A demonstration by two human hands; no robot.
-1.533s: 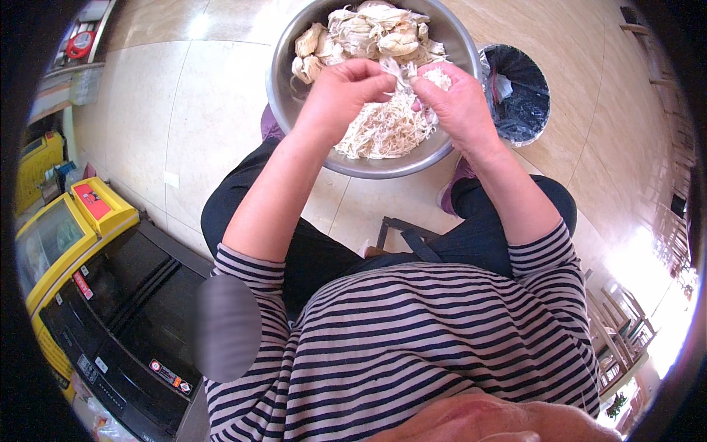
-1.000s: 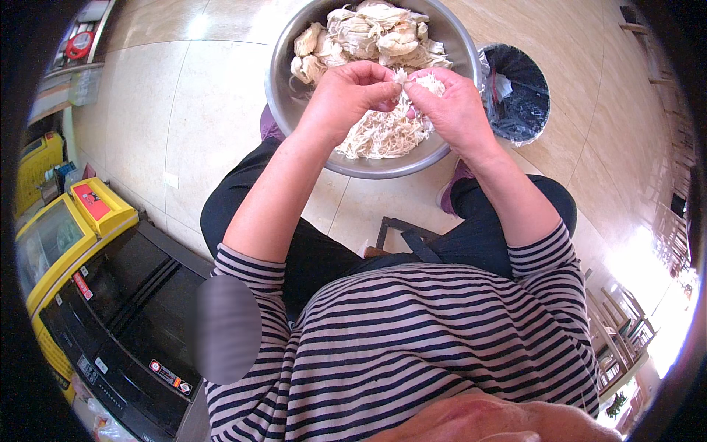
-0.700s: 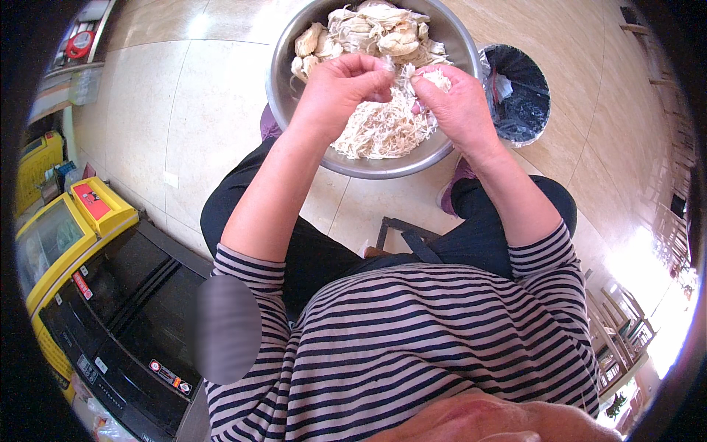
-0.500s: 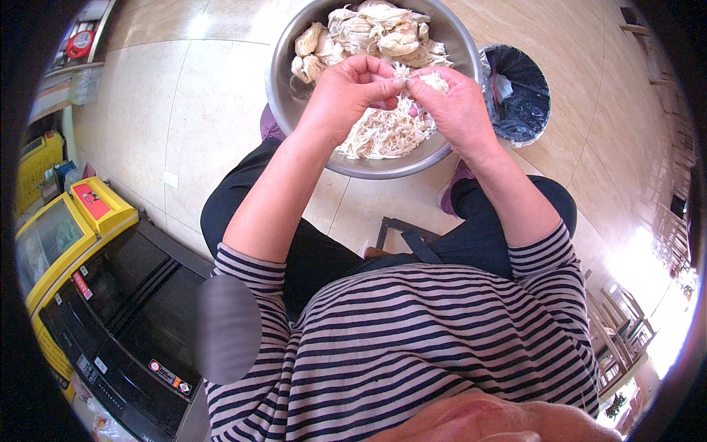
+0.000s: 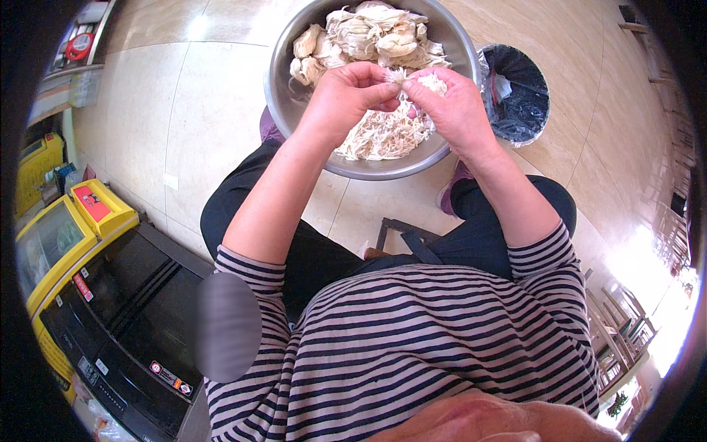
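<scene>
The left hand (image 5: 350,94) and the right hand (image 5: 455,103) are meeting over the metal basin (image 5: 286,92) — together they are pinching a tuft of pale stringy food (image 5: 398,75); the right one is also cupping further shreds (image 5: 434,84); below them a heap of loose shreds (image 5: 379,136) is lying in the basin; larger chunks (image 5: 375,33) are resting toward its far side — a lined bin (image 5: 530,107) is standing just beside it

Black-and-yellow cabinet (image 5: 125,291), tiled floor (image 5: 217,96).
</scene>
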